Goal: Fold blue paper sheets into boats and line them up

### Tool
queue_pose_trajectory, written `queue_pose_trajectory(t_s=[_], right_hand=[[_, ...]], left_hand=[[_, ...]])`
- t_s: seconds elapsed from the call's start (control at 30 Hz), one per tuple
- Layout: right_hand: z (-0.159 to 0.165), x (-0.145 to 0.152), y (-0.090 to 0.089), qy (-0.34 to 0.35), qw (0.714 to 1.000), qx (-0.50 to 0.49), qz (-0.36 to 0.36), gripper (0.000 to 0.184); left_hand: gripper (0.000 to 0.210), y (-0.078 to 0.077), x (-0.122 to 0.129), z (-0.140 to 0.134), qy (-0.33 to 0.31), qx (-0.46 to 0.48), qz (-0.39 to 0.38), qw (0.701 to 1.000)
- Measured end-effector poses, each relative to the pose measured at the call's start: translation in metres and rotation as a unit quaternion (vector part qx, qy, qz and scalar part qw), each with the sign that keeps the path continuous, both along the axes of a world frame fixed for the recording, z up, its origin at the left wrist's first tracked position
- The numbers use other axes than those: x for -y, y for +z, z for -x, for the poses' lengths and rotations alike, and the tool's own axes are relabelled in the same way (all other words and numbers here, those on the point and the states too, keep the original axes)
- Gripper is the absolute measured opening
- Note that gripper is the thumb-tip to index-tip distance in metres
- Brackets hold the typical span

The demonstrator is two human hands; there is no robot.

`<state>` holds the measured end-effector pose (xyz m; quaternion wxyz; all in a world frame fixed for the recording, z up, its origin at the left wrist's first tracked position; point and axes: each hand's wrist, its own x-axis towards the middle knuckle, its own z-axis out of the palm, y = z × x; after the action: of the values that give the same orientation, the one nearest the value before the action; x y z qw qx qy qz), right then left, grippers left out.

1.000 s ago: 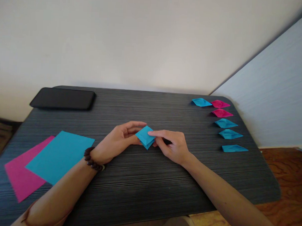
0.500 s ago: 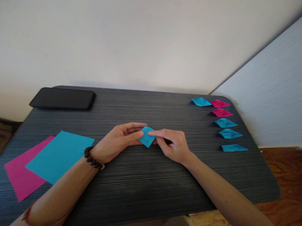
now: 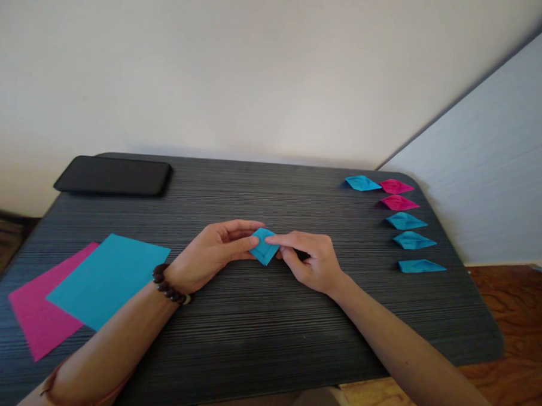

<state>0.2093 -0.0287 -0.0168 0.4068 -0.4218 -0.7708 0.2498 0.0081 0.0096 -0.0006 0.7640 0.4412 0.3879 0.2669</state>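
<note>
Over the dark counter [image 3: 247, 345], the left hand [image 3: 215, 248] pinches a little folded blue paper [image 3: 266, 254], thumb on top. The right hand [image 3: 313, 262] holds its other side, pointing finger on top. By the left arm [image 3: 126, 334], a blue sheet [image 3: 108, 280] partly covers a pink sheet [image 3: 41, 313].

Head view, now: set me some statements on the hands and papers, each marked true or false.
1. The left hand and right hand both touch the held paper. True.
2. The bracelet is on the right wrist. False: it is on the left wrist.
3. The blue sheet partly covers the pink sheet. True.
4. Most folded pieces at the right are pink. False: two are pink, four blue.
5. The black object lies near the table's far left corner. True.
</note>
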Motion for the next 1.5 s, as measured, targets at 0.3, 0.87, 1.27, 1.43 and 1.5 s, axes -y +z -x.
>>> queue_pose_trajectory(t_s=[0.3, 0.87, 1.27, 1.43, 1.5], right_hand=[[-0.0003, 0.0001, 0.0003, 0.001, 1.000, 0.010, -0.004, 0.032], [0.0018, -0.0006, 0.0024, -0.015, 1.000, -0.007, 0.018, 0.028], [0.0063, -0.0004, 0.0067, -0.057, 0.991, 0.046, 0.110, 0.022], [0.0060, -0.0021, 0.0045, -0.049, 0.989, 0.038, 0.134, 0.026], [0.0048, -0.0029, 0.0033, -0.048, 0.989, 0.034, 0.137, 0.026]], left_hand=[[0.031, 0.0004, -0.0002, 0.0003, 0.017, -0.003, 0.023, 1.000], [0.039, 0.0010, 0.0022, -0.0017, 0.031, -0.076, -0.053, 0.995], [0.038, 0.0005, 0.0032, -0.0032, 0.016, -0.125, -0.087, 0.988], [0.039, -0.0006, 0.0035, -0.0029, 0.015, -0.125, -0.097, 0.987], [0.040, -0.0004, 0.0040, -0.0027, 0.015, -0.121, -0.096, 0.988]])
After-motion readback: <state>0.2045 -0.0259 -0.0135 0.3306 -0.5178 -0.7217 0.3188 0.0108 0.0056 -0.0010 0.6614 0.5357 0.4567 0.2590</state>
